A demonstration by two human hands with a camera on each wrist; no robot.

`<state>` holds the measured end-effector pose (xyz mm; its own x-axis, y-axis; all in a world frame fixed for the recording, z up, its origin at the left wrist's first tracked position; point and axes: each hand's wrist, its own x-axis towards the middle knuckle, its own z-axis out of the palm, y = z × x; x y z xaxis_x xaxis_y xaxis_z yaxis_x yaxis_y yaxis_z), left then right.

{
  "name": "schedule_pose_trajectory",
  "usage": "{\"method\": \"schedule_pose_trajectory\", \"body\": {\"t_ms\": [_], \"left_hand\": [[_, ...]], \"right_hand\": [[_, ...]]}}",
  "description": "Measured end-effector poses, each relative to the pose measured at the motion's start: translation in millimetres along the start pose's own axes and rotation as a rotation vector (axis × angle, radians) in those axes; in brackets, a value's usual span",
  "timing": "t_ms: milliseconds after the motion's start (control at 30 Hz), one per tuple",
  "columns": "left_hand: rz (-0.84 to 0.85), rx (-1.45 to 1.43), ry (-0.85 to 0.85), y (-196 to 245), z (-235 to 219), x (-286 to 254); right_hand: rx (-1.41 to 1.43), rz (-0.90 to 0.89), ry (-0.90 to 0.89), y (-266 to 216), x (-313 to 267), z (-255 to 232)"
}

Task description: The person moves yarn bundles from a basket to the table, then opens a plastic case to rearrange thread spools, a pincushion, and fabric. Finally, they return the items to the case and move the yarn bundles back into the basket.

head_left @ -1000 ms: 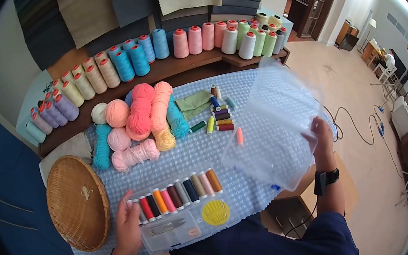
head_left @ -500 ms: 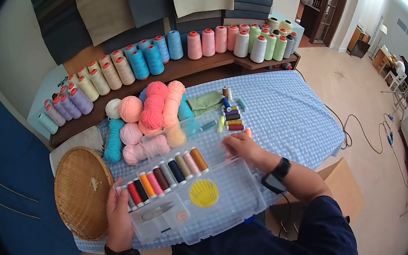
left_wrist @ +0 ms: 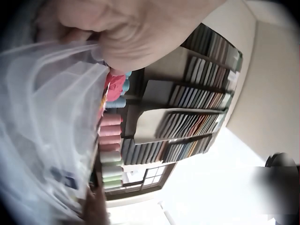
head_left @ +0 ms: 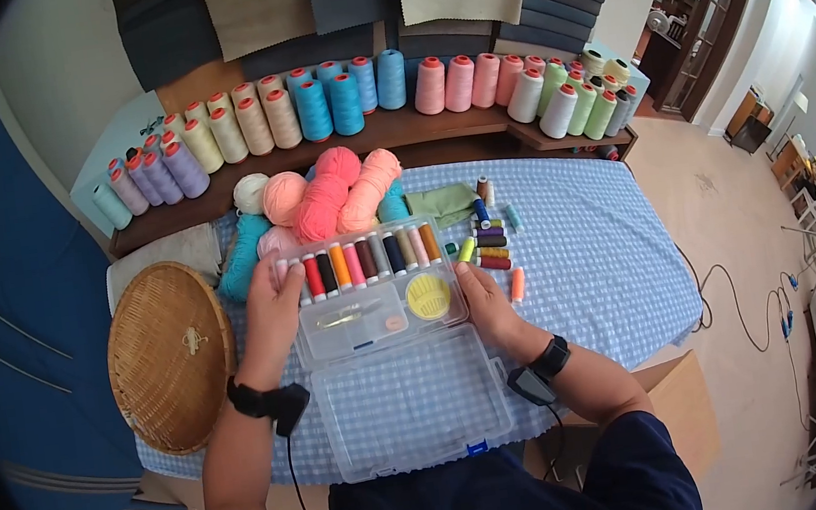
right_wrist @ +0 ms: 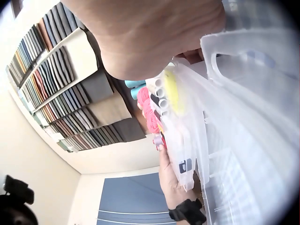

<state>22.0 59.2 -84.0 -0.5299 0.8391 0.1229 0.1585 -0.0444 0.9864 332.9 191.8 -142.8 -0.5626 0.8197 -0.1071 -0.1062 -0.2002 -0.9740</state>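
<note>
1. blue checked tablecloth [head_left: 587, 235] covers our table, with cone spools [head_left: 350, 100] on a wooden shelf at the back and yarn balls [head_left: 326, 194] just beyond the box.
2. our left hand [head_left: 272, 316] grips the left edge of the clear sewing box [head_left: 372, 294], thumb curled over the thread row; our right hand [head_left: 484, 302] holds the right edge, fingers bent round it.
3. the box sits mid-table, open, its lid [head_left: 410, 401] lying flat toward us.
4. step, as we judge it: steadying or placing the opened box; next move likely needs one hand freed to reach in.
5. room: woven tray [head_left: 168, 358] just left of the left wrist, loose small spools [head_left: 488, 246] touching-close on the right, lid near the table's front edge; bare cloth lies further right.
</note>
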Motion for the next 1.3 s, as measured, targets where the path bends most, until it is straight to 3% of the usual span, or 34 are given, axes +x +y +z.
{"method": "schedule_pose_trajectory", "body": {"t_ms": [67, 200, 267, 400, 467, 533, 767, 933, 1000, 1067, 1100, 1133, 1200, 1267, 1300], "left_hand": [[0.072, 0.046, 0.133, -2, 6, 9], [0.115, 0.339, 0.149, -6, -4, 2], [0.227, 0.464, 0.169, -25, -12, -7], [0.141, 0.286, 0.016, -20, -15, -46], [0.01, 0.252, -0.046, -17, -11, -56], [0.082, 0.321, -0.022, -10, -11, -45], [0.283, 0.542, 0.101, -11, -10, 5], [0.164, 0.552, 0.066, 7, -8, -1], [0.096, 0.561, 0.041, 3, -11, -6], [0.27, 0.643, 0.06, -10, -17, -6], [0.267, 0.641, 0.053, -12, -19, -11], [0.26, 0.742, 0.051, -4, -21, -18], [0.253, 0.838, 0.03, 21, -18, -30], [0.323, 0.917, 0.064, 56, -5, -45], [0.244, 0.897, 0.015, 74, 4, -49]], "right_hand": [[-0.082, -0.105, 0.018, -7, -6, 6], [-0.134, -0.07, -0.007, -25, -15, 12], [-0.255, -0.165, -0.013, -19, -12, 10], [-0.257, -0.122, -0.017, -21, -14, 12], [-0.283, -0.153, 0.027, -17, -10, 17], [-0.288, -0.143, 0.048, -2, 8, 16], [-0.266, -0.21, 0.153, -25, 60, 28], [-0.264, -0.212, 0.13, -21, 64, 22], [-0.457, -0.283, 0.1, -24, 57, 11], [-0.543, -0.282, 0.121, -43, 41, 3], [-0.631, -0.281, 0.139, -54, 31, -2], [-0.632, -0.275, 0.147, -64, 22, -12], [-0.922, -0.402, 0.145, -86, 3, -37], [-0.991, -0.342, 0.159, -100, -14, -58], [-1.06, -0.359, 0.159, -102, -21, -69]]}}
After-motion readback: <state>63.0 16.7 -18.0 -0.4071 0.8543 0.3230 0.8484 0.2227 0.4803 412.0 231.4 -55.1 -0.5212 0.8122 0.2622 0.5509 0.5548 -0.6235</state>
